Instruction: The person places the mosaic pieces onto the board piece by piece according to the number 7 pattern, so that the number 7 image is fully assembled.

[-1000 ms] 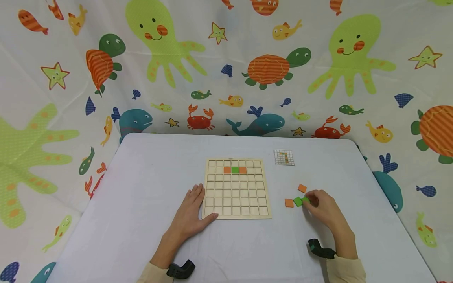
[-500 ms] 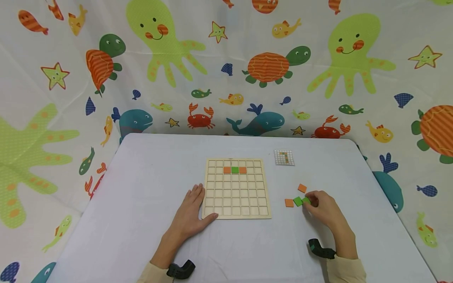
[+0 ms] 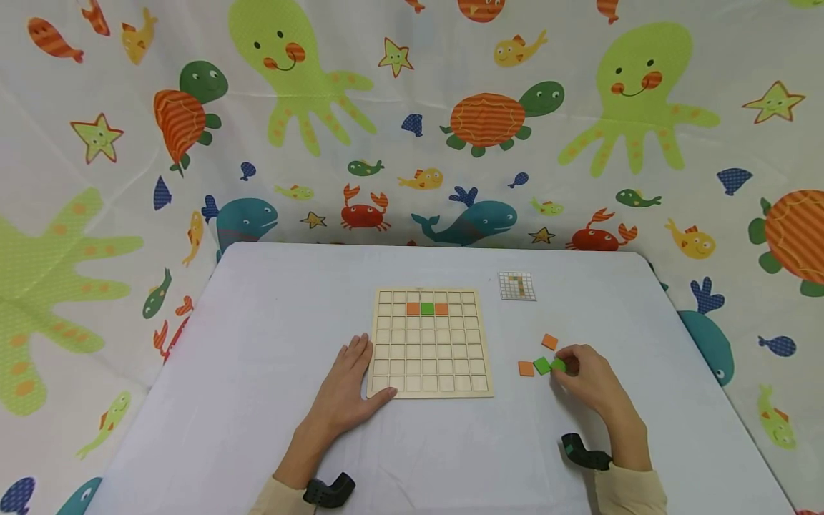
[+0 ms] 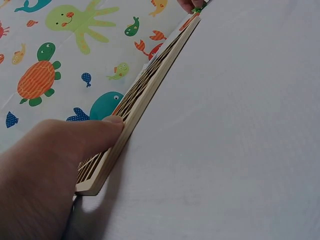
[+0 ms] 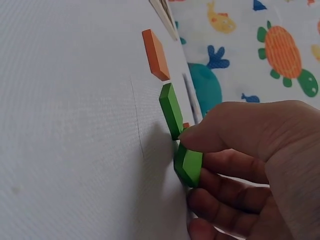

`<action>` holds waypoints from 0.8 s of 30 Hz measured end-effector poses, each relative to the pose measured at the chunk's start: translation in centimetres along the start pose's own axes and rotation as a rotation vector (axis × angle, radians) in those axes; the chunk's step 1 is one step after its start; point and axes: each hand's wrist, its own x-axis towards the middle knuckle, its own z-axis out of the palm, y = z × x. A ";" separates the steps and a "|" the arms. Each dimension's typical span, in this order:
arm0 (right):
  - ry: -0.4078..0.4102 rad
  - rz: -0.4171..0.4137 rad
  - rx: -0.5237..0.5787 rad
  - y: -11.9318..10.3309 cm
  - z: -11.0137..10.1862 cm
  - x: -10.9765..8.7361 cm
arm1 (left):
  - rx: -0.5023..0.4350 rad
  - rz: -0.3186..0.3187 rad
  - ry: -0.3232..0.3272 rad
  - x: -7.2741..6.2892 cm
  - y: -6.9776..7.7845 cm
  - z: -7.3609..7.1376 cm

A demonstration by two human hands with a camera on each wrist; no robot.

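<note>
A wooden grid board (image 3: 429,338) lies mid-table in the head view. In one of its upper rows sit an orange tile (image 3: 413,309), a green tile (image 3: 428,309) and another orange tile (image 3: 441,309), side by side. My left hand (image 3: 346,390) rests at the board's left edge, fingers extended, its thumb on the front edge near the corner. To the right, my right hand (image 3: 591,379) pinches a green square tile (image 5: 190,165) between thumb and fingers, low at the tabletop. Right beside it lies another green tile (image 5: 171,110). The fingers partly cover the pinched tile.
Loose orange tiles lie close by, one to the left (image 3: 526,368) and one farther back (image 3: 550,341). A small card with a printed grid pattern (image 3: 517,286) lies right of the board's top. Behind the table hangs a sea-animal curtain (image 3: 386,143).
The pinched green tile has shifted very slightly to the right and shows a little more. My left hand and the board have stayed put.
</note>
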 end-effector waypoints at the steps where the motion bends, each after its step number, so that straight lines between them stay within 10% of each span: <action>1: -0.003 0.004 0.002 0.0 0.0 0.0 | 0.002 0.001 0.000 0.0 0.0 0.0; 24: -0.022 0.012 0.010 0.5 -0.6 0.1 | 0.003 0.001 -0.002 0.1 0.0 -0.2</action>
